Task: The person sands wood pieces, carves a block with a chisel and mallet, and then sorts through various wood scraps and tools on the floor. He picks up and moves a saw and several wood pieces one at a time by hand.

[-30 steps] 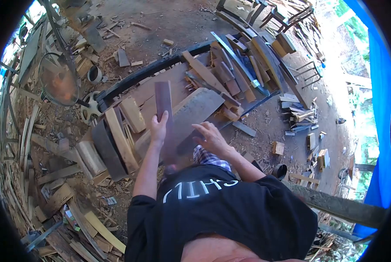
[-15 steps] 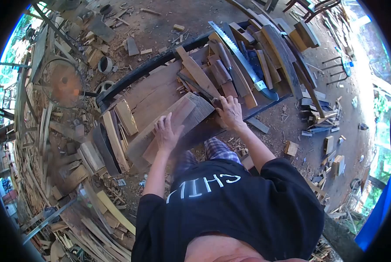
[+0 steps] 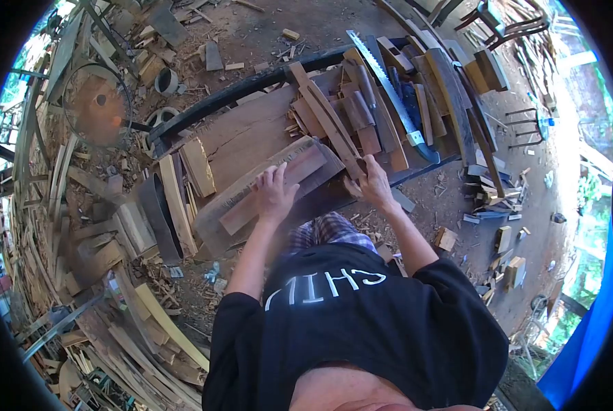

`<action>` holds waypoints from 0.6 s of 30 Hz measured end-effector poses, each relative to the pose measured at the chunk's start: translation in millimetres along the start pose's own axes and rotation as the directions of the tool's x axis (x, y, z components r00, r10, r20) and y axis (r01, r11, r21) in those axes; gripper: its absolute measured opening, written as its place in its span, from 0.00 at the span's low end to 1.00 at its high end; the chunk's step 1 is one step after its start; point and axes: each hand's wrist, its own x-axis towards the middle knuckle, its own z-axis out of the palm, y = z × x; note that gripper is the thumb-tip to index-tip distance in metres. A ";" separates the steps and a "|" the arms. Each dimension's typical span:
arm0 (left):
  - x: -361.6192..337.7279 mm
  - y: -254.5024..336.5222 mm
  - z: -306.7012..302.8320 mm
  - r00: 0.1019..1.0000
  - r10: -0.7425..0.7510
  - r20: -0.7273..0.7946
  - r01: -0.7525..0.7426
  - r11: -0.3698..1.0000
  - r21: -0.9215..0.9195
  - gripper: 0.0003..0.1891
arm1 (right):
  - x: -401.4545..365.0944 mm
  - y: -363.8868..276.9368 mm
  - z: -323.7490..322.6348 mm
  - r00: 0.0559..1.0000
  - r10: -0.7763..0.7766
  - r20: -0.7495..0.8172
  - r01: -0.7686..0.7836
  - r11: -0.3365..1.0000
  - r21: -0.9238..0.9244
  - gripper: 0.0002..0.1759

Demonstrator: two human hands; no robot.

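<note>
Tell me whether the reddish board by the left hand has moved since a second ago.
Yes. The reddish board stood upright in the left hand above the wide plank; now it lies flat on that plank under the hand's palm.

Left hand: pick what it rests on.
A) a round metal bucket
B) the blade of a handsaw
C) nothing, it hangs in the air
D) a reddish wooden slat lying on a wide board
D: the left hand lies palm down on the reddish wooden slat, which lies along the wide board; the handsaw lies farther back, untouched.
</note>
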 end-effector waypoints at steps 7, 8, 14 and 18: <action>32.9 20.2 24.1 0.993 0.024 -0.119 -0.040 0.989 -0.139 0.23 | -59.2 -8.8 38.9 0.994 0.004 -0.109 -0.002 1.000 0.018 0.11; 38.2 24.6 30.6 0.994 0.040 -0.105 -0.054 0.989 -0.141 0.23 | -65.7 -5.9 45.2 0.992 0.022 -0.122 -0.023 1.000 -0.008 0.11; 59.0 40.9 44.7 0.988 -0.060 -0.146 0.033 0.982 -0.184 0.18 | -82.1 -5.7 47.3 0.981 0.028 -0.191 -0.042 0.996 -0.074 0.09; 59.5 40.8 47.6 0.991 -0.076 -0.115 0.059 0.988 -0.144 0.19 | -81.0 -1.6 43.8 0.982 0.021 -0.187 -0.041 0.993 -0.108 0.10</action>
